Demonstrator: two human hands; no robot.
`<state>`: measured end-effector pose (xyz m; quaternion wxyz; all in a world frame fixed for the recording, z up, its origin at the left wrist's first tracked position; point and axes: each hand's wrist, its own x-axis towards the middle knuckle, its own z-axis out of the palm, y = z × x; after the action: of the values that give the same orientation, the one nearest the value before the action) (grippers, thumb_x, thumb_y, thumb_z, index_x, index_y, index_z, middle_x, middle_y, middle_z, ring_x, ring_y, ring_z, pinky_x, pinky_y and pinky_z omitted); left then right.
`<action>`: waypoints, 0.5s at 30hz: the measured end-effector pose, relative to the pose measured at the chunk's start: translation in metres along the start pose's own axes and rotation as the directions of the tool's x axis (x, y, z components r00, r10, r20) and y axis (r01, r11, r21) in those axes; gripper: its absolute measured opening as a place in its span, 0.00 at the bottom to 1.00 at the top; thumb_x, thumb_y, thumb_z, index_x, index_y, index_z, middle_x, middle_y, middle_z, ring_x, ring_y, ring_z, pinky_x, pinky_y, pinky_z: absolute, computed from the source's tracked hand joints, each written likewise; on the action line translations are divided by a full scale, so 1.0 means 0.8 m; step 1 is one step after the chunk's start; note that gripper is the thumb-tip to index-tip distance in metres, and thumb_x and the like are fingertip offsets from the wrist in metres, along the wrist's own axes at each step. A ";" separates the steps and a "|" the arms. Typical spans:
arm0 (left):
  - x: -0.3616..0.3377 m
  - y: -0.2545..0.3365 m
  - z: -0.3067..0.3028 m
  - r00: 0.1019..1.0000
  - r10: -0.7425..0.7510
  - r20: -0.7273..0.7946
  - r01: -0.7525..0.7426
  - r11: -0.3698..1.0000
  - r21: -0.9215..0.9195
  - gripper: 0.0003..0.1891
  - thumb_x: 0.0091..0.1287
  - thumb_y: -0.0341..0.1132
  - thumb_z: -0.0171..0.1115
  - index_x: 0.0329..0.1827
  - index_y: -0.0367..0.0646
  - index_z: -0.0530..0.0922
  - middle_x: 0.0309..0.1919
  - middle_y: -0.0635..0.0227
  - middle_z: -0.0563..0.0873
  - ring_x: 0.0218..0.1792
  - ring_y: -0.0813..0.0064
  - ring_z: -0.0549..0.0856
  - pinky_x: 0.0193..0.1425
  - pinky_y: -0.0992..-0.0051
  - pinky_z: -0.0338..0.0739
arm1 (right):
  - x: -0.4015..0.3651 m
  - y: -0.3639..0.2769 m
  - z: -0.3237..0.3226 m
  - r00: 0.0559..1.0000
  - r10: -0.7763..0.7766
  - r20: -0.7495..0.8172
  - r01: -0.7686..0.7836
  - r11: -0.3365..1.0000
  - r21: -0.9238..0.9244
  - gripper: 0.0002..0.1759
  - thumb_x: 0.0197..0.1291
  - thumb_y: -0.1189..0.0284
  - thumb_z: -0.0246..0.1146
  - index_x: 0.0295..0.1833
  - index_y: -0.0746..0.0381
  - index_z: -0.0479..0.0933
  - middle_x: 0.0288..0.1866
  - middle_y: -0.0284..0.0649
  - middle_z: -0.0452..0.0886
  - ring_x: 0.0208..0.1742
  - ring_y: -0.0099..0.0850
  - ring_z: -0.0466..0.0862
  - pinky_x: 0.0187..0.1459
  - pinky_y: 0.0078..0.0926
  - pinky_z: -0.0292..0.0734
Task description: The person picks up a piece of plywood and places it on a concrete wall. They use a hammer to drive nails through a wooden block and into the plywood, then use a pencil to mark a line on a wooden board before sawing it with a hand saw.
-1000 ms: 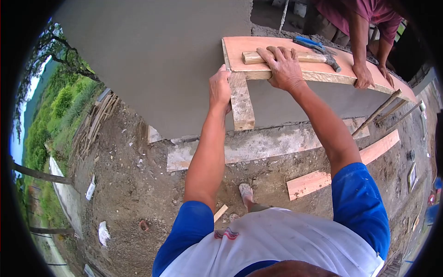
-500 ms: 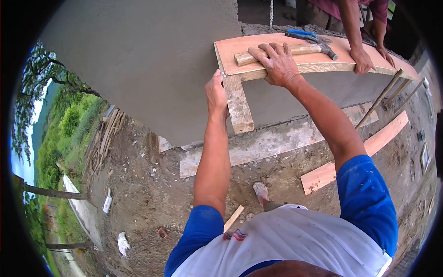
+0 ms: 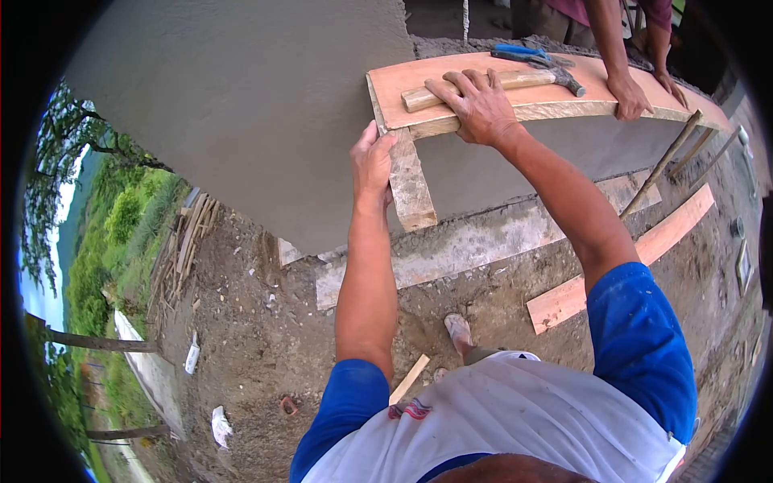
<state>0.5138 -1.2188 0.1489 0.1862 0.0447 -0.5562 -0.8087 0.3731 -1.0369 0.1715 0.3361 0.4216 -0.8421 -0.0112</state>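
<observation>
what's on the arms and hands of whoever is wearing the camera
Short bright blue sleeves end above the elbows, the right sleeve flecked with pale specks. Both forearms and both hands, left and right, are bare: no gloves.

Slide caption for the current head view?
Right hand over a hammer on a long board, left hand at board's end, co-worker's hands farther along.

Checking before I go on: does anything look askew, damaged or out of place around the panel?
The blue-handled tool lies loose near the back edge of the panel, where it could slip. The nearest stick slants; lens distortion may exaggerate that.
</observation>
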 end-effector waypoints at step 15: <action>-0.555 -0.178 -0.263 0.417 -0.766 -0.489 0.896 0.436 0.081 0.18 0.60 0.35 0.73 0.50 0.36 0.82 0.39 0.63 0.88 0.37 0.66 0.87 0.43 0.68 0.82 | -0.050 -0.009 -0.045 0.996 0.062 -0.070 -0.063 0.998 -0.018 0.61 0.41 0.55 0.79 0.78 0.24 0.48 0.76 0.35 0.62 0.78 0.46 0.56 0.69 0.74 0.52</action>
<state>0.9485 -1.2043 -0.1205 -0.1532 0.5053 -0.5357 -0.6589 0.4155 -1.0031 0.1745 0.3695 0.3917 -0.8426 0.0054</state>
